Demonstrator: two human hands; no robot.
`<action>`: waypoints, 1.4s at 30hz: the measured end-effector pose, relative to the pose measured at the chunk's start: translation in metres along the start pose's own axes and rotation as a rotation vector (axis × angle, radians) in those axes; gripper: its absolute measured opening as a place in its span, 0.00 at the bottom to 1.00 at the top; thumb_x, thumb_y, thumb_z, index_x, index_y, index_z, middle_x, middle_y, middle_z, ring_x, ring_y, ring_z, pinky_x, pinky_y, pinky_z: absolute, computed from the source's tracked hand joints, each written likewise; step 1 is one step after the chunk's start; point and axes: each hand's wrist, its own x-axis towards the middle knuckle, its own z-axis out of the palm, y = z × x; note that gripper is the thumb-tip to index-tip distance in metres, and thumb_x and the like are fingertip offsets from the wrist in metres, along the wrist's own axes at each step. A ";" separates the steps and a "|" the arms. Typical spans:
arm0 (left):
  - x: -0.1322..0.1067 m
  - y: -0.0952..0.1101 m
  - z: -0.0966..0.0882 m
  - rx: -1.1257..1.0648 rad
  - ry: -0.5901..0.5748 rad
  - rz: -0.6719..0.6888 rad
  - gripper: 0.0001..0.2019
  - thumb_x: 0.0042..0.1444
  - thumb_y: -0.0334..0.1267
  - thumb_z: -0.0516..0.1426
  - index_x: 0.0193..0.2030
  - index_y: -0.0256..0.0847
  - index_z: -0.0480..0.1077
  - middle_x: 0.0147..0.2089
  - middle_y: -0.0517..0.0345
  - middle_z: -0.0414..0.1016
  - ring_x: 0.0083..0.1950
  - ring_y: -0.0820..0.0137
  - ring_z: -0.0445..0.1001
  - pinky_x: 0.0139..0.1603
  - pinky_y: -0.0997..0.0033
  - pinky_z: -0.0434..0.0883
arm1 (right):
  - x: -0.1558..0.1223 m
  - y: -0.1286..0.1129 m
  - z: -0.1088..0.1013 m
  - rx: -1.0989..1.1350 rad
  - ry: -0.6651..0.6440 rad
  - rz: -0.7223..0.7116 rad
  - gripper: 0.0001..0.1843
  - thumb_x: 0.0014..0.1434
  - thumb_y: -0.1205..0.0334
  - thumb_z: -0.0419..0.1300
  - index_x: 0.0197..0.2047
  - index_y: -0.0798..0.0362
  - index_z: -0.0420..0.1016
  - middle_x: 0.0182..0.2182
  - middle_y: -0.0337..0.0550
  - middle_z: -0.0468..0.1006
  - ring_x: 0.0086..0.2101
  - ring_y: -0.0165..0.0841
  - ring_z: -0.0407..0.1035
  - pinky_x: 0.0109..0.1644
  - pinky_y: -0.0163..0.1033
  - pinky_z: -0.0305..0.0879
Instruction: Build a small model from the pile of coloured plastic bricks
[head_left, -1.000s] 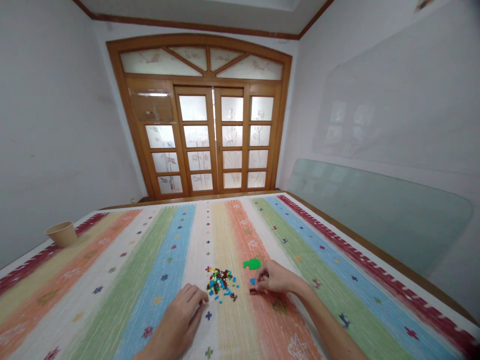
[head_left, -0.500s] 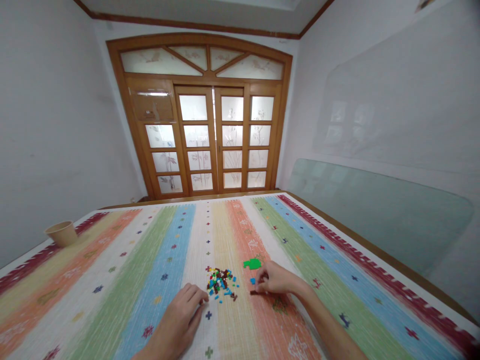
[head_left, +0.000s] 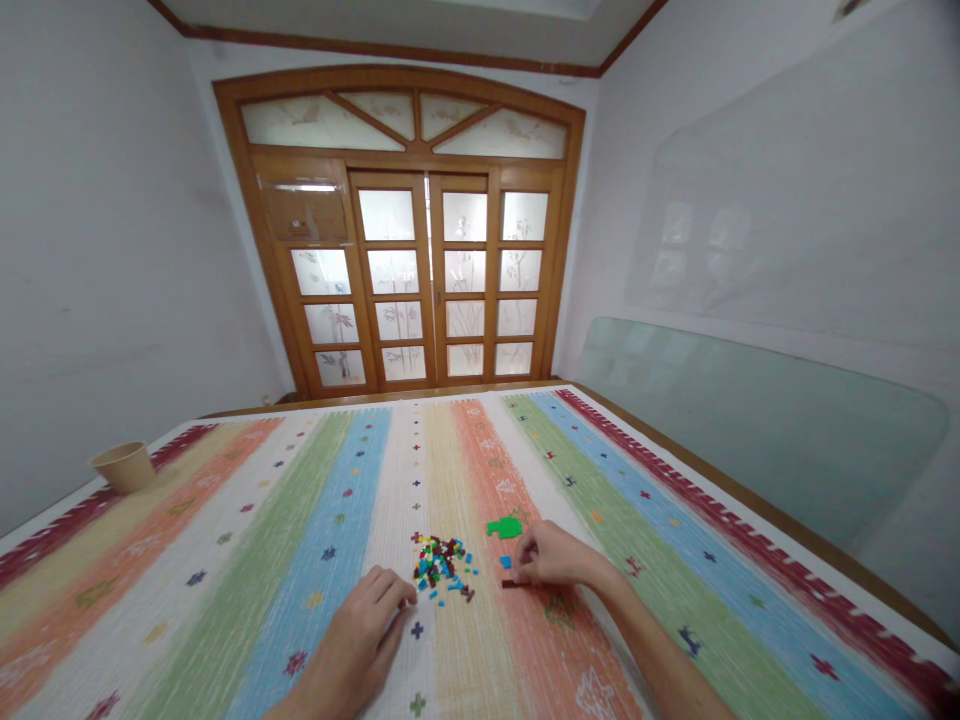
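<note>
My right hand [head_left: 555,553] is pinched at the end of a dark brown toy brick [head_left: 509,583], which lies low over the orange stripe of the cloth. Just beyond its fingertips is a small blue brick [head_left: 505,562]. A flat bright green brick piece [head_left: 505,527] lies farther back, beside the knuckles. My left hand [head_left: 371,615] rests on the cloth with nothing seen in it, its fingers loosely bent and lying down. Right of those fingertips spreads a pile of tiny mixed bricks [head_left: 442,562] in brown, blue, yellow, green and red.
A striped cloth [head_left: 292,510] covers the table. On its far left stands a tan cup [head_left: 124,467]. A pale glass panel [head_left: 750,420] is along the right wall, and wooden doors [head_left: 420,280] with glass panes stand beyond the table.
My right fingers have shifted slightly to the right, so the small blue brick shows more fully. The left hand and the pile look unchanged.
</note>
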 end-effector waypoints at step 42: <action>0.000 0.000 0.001 0.022 -0.014 0.010 0.08 0.70 0.29 0.51 0.43 0.44 0.70 0.40 0.54 0.77 0.42 0.61 0.76 0.43 0.65 0.72 | -0.013 -0.054 0.033 -0.225 0.281 -0.141 0.10 0.58 0.53 0.72 0.36 0.51 0.85 0.29 0.41 0.83 0.32 0.33 0.74 0.37 0.35 0.57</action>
